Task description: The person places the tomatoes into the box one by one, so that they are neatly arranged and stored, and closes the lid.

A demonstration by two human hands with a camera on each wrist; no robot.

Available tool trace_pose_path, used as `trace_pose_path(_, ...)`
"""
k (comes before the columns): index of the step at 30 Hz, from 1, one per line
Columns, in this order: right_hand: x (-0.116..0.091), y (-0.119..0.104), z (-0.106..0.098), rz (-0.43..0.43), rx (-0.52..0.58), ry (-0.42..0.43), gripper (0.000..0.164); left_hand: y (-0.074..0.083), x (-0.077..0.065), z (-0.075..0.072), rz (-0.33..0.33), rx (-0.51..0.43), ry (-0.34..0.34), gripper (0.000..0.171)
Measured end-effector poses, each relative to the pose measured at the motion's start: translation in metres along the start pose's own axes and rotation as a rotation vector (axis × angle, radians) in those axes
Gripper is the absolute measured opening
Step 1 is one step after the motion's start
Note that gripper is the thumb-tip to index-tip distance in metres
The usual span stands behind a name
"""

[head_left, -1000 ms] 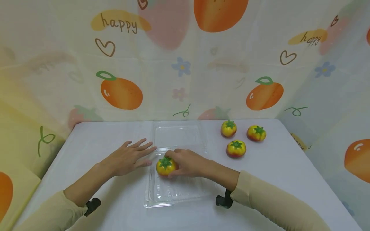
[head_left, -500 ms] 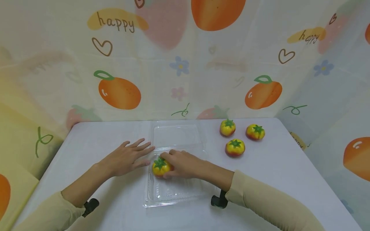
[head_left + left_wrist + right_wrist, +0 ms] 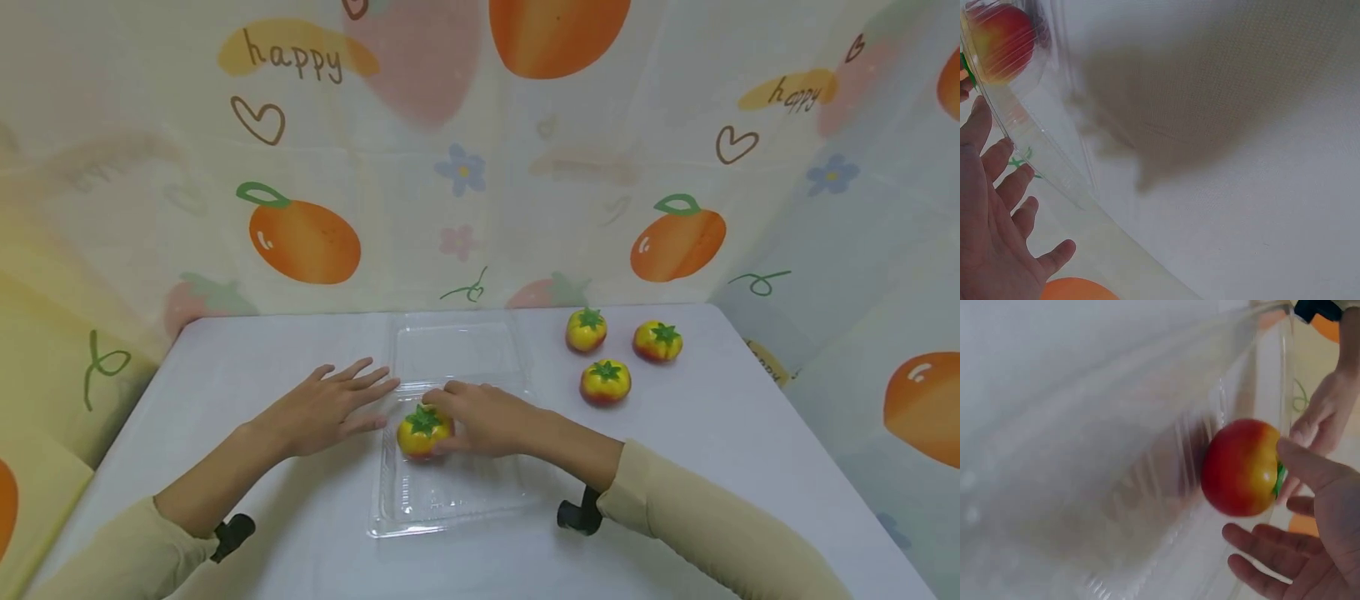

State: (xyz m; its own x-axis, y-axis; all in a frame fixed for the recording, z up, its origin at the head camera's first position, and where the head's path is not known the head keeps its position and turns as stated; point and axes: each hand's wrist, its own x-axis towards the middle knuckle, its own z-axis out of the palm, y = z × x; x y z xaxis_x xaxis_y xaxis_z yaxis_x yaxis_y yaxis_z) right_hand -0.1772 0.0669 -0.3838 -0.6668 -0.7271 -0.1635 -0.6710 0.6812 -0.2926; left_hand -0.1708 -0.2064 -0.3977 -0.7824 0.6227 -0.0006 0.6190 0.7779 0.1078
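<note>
A yellow-and-red toy fruit (image 3: 424, 432) with a green star-shaped top, like a tomato or persimmon, sits at the left side of a clear plastic clamshell box (image 3: 465, 496). My right hand (image 3: 483, 419) is around the fruit's right side. In the right wrist view its thumb overlaps the fruit (image 3: 1241, 469), while the other fingers (image 3: 1266, 550) spread apart from it; whether the thumb touches cannot be told. My left hand (image 3: 322, 410) hovers with spread fingers by the box's left edge, holding nothing. The left wrist view shows the fruit (image 3: 1004, 44) through the clear wall.
The box's lid (image 3: 457, 350) lies folded back toward the rear. Three matching fruits stand at the back right: one rear fruit (image 3: 586, 331), one right fruit (image 3: 657, 342) and one nearer fruit (image 3: 605, 382). A patterned cloth (image 3: 420, 208) hangs behind the white table (image 3: 247, 350).
The right hand first shifted left with the fruit, then its fingers loosened and drew slightly right, uncovering more of the fruit. The left hand has stayed in place.
</note>
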Motion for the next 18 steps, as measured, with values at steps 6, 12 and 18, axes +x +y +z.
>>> trace_pose_path(6,-0.018,0.025,-0.016,0.002,0.059,0.027,0.060,0.000,-0.001,-0.001,-0.001,-0.014,-0.004,0.062)
trace_pose_path(12,-0.039,0.057,-0.038,0.070,0.066,0.170,0.061,-0.002,-0.001,0.001,0.011,0.003,0.005,0.062)
trace_pose_path(18,-0.063,0.099,-0.055,0.193,0.171,0.295,0.066,-0.003,0.000,0.003,0.011,-0.001,0.001,0.062)
